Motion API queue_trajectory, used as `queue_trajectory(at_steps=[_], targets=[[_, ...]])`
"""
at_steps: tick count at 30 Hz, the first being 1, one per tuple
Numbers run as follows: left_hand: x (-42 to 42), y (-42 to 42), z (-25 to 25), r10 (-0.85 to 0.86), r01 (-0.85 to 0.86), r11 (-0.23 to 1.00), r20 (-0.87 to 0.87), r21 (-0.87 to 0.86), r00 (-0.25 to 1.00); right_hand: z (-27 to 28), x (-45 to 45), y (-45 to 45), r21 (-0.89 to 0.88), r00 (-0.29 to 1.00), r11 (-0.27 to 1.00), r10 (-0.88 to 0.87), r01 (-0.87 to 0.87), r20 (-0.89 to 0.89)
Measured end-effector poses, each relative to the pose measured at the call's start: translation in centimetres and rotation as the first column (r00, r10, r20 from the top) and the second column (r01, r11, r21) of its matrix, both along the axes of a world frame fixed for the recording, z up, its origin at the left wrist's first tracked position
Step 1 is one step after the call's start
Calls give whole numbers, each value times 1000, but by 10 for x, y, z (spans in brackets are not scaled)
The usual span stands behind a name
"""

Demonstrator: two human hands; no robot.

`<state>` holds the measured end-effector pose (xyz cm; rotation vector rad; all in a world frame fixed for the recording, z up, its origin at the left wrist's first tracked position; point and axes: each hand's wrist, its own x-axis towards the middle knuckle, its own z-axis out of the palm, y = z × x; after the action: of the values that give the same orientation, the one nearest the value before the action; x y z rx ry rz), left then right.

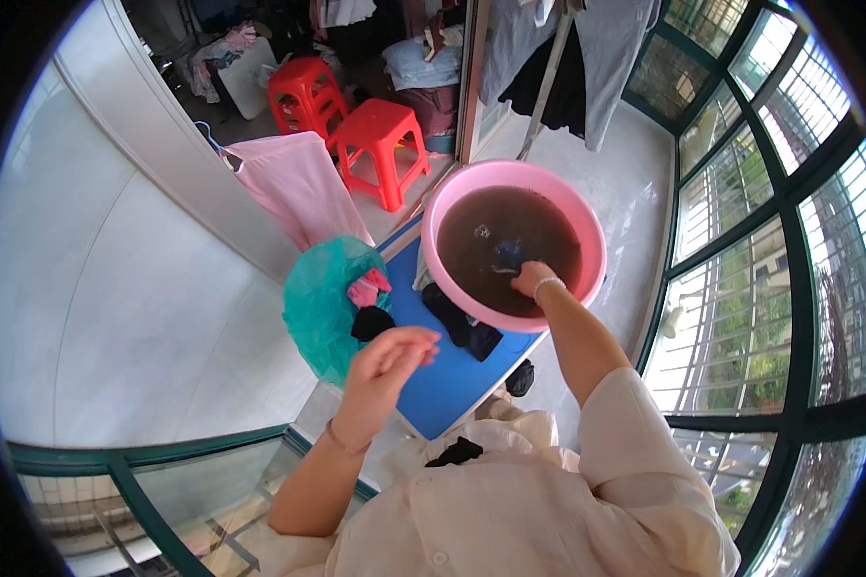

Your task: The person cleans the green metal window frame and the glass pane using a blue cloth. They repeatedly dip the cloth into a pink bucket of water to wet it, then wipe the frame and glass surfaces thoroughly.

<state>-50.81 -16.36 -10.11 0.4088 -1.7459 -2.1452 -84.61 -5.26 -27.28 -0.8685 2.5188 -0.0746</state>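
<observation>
A pink plastic basin (593, 285) of murky brown water (476, 231) sits on a blue tabletop (433, 397). My right hand (532, 278) reaches over the rim, its fingertips dipping into the water. Just beyond them, a dark blue patch (507, 252), possibly cloth, shows through the surface; whether the fingers grip it is hidden. My left hand (391, 360) hovers above the table with loosely bent fingers and holds nothing. Dark socks or similar cloth pieces (449, 311) lie against the basin. Beside them, a teal plastic bag (317, 310) has a pink cloth (367, 288) and a black cloth (372, 323) on it.
Red plastic stools (381, 126) stand past the doorway. A pink garment (296, 180) hangs from a hanger by the door frame. Grey trousers (610, 58) hang beyond the basin, near a pole (548, 83). Barred windows (736, 310) line the right side. A black bag (521, 379) is below the table edge.
</observation>
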Motion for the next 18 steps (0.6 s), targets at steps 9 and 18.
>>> queue_trajectory(at_steps=[9, 18], targets=[[-193, 16, -56, 21, -362, 791, 570, 493, 822, 86, 25, -12, -364, 460, 601, -7, 712, 888], [-241, 1, -210, 89, -147, 609, 117, 779, 989, 72, 42, -26, -863, 908, 475, 263, 173, 327]])
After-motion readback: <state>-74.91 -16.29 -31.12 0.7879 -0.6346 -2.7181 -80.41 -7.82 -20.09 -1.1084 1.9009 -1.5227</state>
